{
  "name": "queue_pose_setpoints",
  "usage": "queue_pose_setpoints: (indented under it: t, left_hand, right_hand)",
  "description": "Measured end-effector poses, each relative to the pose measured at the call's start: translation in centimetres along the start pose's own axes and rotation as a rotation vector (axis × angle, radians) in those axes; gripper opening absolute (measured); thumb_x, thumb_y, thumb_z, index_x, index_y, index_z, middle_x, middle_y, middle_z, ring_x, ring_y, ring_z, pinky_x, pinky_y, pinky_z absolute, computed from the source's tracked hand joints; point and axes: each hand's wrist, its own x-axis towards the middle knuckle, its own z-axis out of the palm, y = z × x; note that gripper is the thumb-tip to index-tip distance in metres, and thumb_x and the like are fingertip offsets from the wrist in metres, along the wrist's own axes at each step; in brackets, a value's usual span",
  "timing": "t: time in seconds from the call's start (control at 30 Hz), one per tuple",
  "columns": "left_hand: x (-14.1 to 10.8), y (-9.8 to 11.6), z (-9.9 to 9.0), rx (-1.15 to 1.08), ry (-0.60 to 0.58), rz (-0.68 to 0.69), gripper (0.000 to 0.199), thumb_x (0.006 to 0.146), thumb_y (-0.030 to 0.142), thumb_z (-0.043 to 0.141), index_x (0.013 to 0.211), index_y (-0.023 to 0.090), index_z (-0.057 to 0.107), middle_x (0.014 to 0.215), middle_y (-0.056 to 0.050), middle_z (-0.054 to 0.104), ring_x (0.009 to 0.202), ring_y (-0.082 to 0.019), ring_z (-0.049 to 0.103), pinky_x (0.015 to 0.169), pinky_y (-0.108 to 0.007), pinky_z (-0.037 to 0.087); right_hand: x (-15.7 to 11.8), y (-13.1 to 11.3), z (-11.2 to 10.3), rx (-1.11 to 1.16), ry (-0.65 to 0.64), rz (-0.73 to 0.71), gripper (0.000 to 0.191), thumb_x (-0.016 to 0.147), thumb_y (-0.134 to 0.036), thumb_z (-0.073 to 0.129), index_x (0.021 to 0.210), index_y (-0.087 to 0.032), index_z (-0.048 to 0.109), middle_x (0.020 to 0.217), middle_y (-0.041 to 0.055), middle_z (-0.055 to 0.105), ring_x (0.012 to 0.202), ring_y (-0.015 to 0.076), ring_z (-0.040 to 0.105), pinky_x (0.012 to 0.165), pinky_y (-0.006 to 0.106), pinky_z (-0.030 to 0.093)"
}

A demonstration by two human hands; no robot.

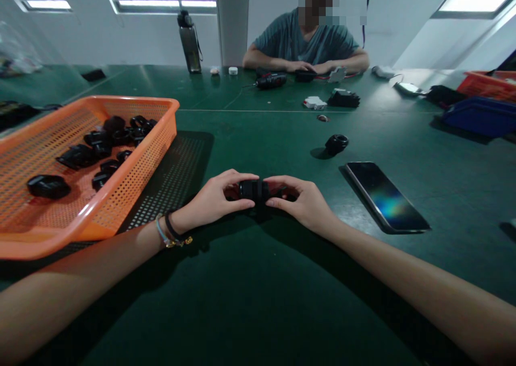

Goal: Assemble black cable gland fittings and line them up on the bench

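Note:
Between my two hands is a black cylindrical part [253, 189] with a raised ring around its middle, lying sideways just over the green table. My left hand [220, 196] pinches its left end between thumb and fingers. On the other end, the thumb and fingertips of my right hand [300, 199] are closed. Whether it is one piece or two joined pieces I cannot tell. A similar black ring-shaped part [336, 144] sits on the table beyond my right hand.
An orange basket [141, 186] with several black parts [49, 186] stands at left. A phone [387, 196] lies right. Farther back are a power drill [271, 80], a bottle [189, 43], a blue bin [481, 116] and a seated person [282, 41] with forearms on the table.

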Motion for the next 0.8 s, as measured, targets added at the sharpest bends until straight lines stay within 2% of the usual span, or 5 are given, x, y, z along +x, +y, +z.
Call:
queue_pose_setpoints:
  t: [0.8]
  left_hand:
    - [-0.04,0.11,0.00,0.018,0.000,-0.003,0.040,0.073,0.027,0.068,0.111,0.020,0.061,0.102,-0.003,0.056,0.085,-0.015,0.060,0.076,-0.029,0.053]
  right_hand:
    - [0.02,0.04,-0.09,0.001,-0.019,0.033,0.031,0.070,-0.023,0.070,0.101,-0.020,0.070,0.088,0.0039,0.075,0.078,0.0191,0.068,0.069,0.033,0.051]
